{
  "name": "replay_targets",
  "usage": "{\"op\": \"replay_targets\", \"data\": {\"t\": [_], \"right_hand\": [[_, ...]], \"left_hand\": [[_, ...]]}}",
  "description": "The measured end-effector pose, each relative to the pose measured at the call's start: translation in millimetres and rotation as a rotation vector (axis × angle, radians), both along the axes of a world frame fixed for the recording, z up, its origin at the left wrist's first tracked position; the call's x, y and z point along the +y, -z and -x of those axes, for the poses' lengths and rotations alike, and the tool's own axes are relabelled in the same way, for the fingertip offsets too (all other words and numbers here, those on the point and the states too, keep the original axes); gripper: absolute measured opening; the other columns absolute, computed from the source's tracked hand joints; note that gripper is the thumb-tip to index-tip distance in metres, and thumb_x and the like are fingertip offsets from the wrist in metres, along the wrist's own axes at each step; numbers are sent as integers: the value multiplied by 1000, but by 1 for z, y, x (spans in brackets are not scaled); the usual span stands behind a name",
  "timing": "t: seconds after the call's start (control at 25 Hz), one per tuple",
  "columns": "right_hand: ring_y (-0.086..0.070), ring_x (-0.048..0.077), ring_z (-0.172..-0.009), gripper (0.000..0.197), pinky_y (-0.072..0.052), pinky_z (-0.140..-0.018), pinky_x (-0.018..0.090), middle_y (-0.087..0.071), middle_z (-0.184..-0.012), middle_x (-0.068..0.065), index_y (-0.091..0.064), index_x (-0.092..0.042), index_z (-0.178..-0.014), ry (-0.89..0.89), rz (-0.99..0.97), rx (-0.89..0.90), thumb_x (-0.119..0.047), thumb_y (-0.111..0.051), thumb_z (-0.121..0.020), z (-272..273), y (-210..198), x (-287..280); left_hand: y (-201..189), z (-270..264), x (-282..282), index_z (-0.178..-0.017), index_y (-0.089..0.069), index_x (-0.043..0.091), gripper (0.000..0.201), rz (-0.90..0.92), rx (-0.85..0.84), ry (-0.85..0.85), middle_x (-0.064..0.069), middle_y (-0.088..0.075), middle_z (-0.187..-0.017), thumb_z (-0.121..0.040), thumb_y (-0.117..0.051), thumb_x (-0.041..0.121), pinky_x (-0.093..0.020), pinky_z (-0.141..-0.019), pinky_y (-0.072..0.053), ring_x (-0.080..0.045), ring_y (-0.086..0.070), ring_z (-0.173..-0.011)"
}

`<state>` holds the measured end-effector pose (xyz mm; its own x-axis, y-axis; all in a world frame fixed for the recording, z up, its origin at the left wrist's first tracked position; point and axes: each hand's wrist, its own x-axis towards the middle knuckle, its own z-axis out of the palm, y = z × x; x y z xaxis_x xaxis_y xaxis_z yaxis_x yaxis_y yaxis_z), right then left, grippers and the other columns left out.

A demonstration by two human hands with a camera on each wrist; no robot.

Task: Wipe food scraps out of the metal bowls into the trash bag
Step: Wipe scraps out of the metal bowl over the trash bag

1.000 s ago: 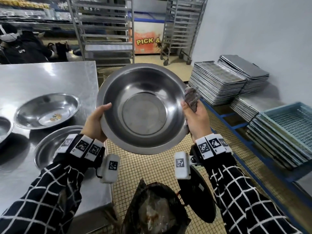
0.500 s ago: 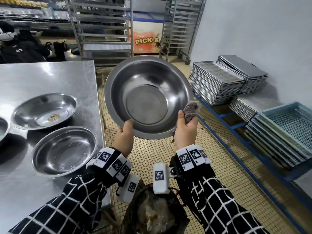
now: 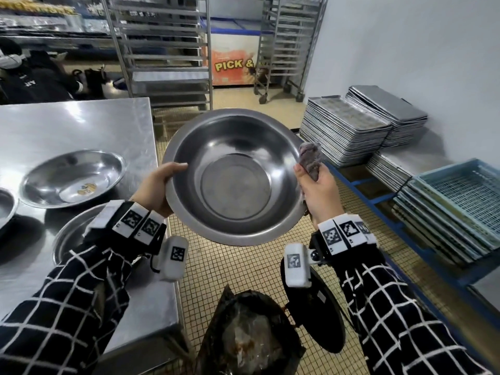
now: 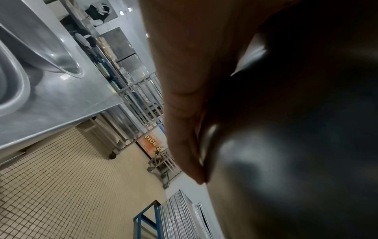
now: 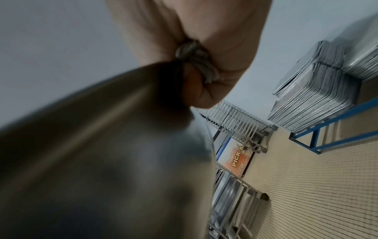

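Round stainless-steel bowl (image 3: 234,176), wide-rimmed and wiped bare inside, is held tilted in the air beyond the worktop's right edge, over the tiled floor and above the open black trash bag (image 3: 250,335). The left hand (image 3: 156,188) grips its left rim, thumb lying over the lip. The right hand (image 3: 319,194) holds the opposite rim while its fingers clench a crumpled grey rag (image 3: 310,159) that sticks up past the rim. On the shiny steel worktop (image 3: 78,125) another metal bowl (image 3: 73,178) carries yellowish scraps on its bottom; a second one (image 3: 69,240) sits nearer, close to the right edge, partly hidden by the left sleeve.
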<state>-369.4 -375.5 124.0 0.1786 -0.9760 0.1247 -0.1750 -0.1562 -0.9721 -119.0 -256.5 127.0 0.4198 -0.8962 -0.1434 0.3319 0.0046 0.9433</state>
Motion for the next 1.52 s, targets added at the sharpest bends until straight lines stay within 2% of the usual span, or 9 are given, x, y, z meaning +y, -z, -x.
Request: {"op": "replay_targets", "data": {"t": [0.2, 0.32, 0.56, 0.68, 0.8, 0.88, 1.04, 1.28, 1.52], "right_hand": [[-57, 1, -83, 16, -46, -67, 14, -59, -93, -13, -48, -25, -107, 146, -78, -177, -30, -56, -94, -13, 18, 27], [-52, -6, -79, 17, -38, -62, 10, -54, -91, -17, -44, -27, -107, 227, -158, -282, -29, -54, -95, -29, 33, 43], [-58, -1, -85, 18, -42, -69, 14, -60, -96, -12, -49, -28, -105, 268, -125, -262, -27, -60, -92, -26, 35, 35], [-62, 11, -96, 20, -47, -81, 25, -65, -103, -6, -57, -25, -108, 187, -114, -205, -29, -63, -89, -8, 23, 16], [-63, 15, -100, 26, -47, -89, 34, -69, -103, -5, -62, -25, -110, -1, -73, -76, -35, -65, -86, 9, 10, 1], [-62, 13, -97, 29, -45, -83, 29, -69, -101, -6, -61, -22, -112, -80, -50, -14, -37, -64, -86, 11, 1, 0], [-60, 8, -86, 18, -45, -74, 24, -64, -93, -8, -58, -22, -104, 18, 9, -55, -34, -60, -90, 2, 0, 5], [-52, -6, -75, 17, -36, -58, 9, -55, -88, -18, -45, -24, -106, 235, -96, -203, -31, -55, -94, -29, 31, 32], [-57, -1, -75, 20, -40, -54, 6, -59, -88, -11, -51, -16, -107, 253, -111, -223, -26, -60, -92, -33, 33, 34]], "left_hand": [[19, 21, -9, -91, -68, 5, 25, -33, 34, -142, -9, -68, -73, -86, -51, 23, -35, -68, -54, -26, -65, -69], [28, 58, -10, -104, -63, 4, 32, -36, 25, -166, -7, -66, -90, -89, -51, 30, -40, -89, -50, -28, -64, -93], [38, 91, 11, -116, -48, 23, 27, -48, -369, 1, 15, -56, -105, -95, -50, 39, -6, -89, -37, -16, -52, -119], [36, 47, 3, -131, -38, 28, 71, 118, -146, -17, -2, -62, -115, -71, -69, 49, -33, -83, -55, -22, -64, -102], [5, 15, 6, -102, -72, 16, 39, 139, -5, 52, -6, -71, -87, -85, -53, 47, -30, -65, -57, -20, -69, -74], [-10, 7, 9, -74, -77, 16, 47, 62, 8, 83, -4, -70, -68, -95, -40, 34, -25, -55, -55, -18, -67, -59], [-4, 17, 8, -89, -68, 8, 34, -17, 31, -4, -5, -70, -67, -95, -42, 29, -24, -52, -55, -19, -67, -58], [40, 71, -9, -101, -60, 13, 39, -40, -23, -186, -3, -70, -89, -91, -48, 49, -40, -86, -54, -24, -67, -90], [61, 77, -3, -100, -56, 27, 70, -182, -461, 195, -8, -60, -120, -63, -43, 85, -50, -103, -43, -23, -57, -113]]}}
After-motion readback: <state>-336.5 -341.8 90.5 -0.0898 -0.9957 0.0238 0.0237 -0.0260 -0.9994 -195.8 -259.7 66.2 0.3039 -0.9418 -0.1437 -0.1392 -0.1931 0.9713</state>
